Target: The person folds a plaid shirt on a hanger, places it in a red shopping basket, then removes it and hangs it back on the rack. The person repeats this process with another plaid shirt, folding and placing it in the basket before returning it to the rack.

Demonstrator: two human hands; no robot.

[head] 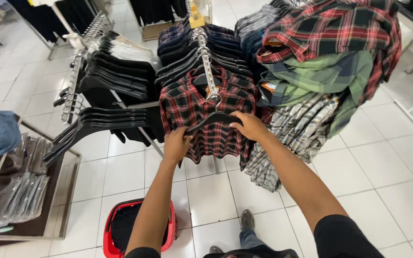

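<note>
In the head view, the left hand [177, 143] is curled around the left end of a black hanger [213, 119] and the right hand [249, 125] grips its right end, fingers closed over the bar. The hanger lies against a red plaid shirt [206, 126] at the front of the rail [207, 67], its hook just below the rail's tip. The shirt looks already on the hanger and all but hung; a heap of plaid shirts [326, 57] lies unhung to the right, and a red basket [139, 224] stands on the floor
</note>
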